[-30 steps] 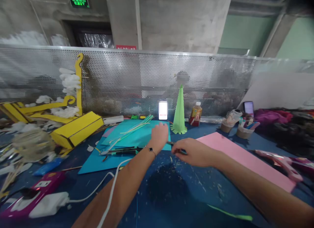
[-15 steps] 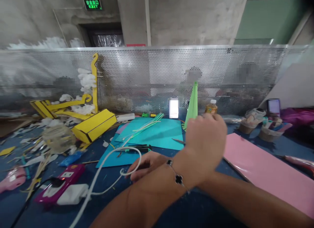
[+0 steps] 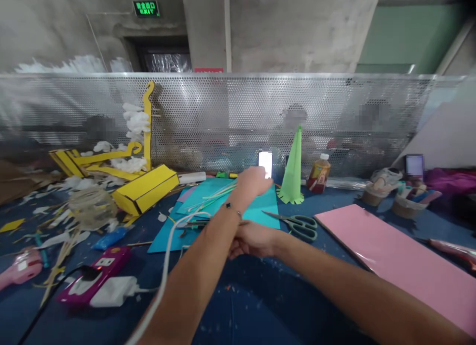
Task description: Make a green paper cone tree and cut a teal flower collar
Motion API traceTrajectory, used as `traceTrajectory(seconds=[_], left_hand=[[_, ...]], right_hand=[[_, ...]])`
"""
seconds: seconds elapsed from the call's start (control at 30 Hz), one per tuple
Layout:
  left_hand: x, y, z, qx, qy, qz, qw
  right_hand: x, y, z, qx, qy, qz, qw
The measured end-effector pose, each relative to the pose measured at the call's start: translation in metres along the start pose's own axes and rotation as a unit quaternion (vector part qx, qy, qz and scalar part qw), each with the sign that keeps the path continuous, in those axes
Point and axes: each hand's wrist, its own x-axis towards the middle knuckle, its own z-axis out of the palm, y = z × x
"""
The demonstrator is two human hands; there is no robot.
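My left hand (image 3: 253, 181) reaches forward over the blue sheets to the lit phone (image 3: 265, 159), which stands upright at the back. One finger overlaps the screen's lower part; whether it touches I cannot tell. My right hand (image 3: 255, 239) lies lower, crossing beneath my left forearm at the near edge of the blue sheets (image 3: 256, 201). Its fingers curl inward, partly hidden, and what they hold, if anything, does not show. Green-handled scissors (image 3: 303, 227) lie to the right of it. A white cable (image 3: 169, 251) loops past my left forearm.
A green paper cone (image 3: 292, 174) and a drink bottle (image 3: 319, 175) stand at the back right. Pink sheets (image 3: 394, 251) lie on the right. Leftward are a yellow box (image 3: 147, 189), a plastic jar (image 3: 91, 206), a purple power strip (image 3: 98, 275) and scraps.
My left hand has gone from in front of the bottle forward and left to the phone. My right hand has shifted right. The scissors, bottle and cone now show fully.
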Motion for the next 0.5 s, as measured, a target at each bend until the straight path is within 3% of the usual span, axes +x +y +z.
traceTrajectory(seconds=[0.1,0.17,0.33,0.5], left_hand=[[0.013,-0.049,0.022,0.022,-0.019,-0.087,0.996],[0.015,-0.074,0.037,0.033,-0.031,-0.128,0.991],[0.013,-0.113,0.062,0.044,-0.062,-0.202,0.976],[0.011,-0.135,0.072,0.037,-0.076,-0.236,0.968]], right_hand=[[-0.022,-0.005,-0.012,-0.119,0.05,0.002,0.992],[-0.036,-0.012,-0.023,-0.223,0.091,-0.006,0.971],[-0.056,-0.014,-0.059,-0.463,0.204,-0.016,0.862],[-0.069,0.001,-0.091,-0.582,0.221,0.044,0.781]])
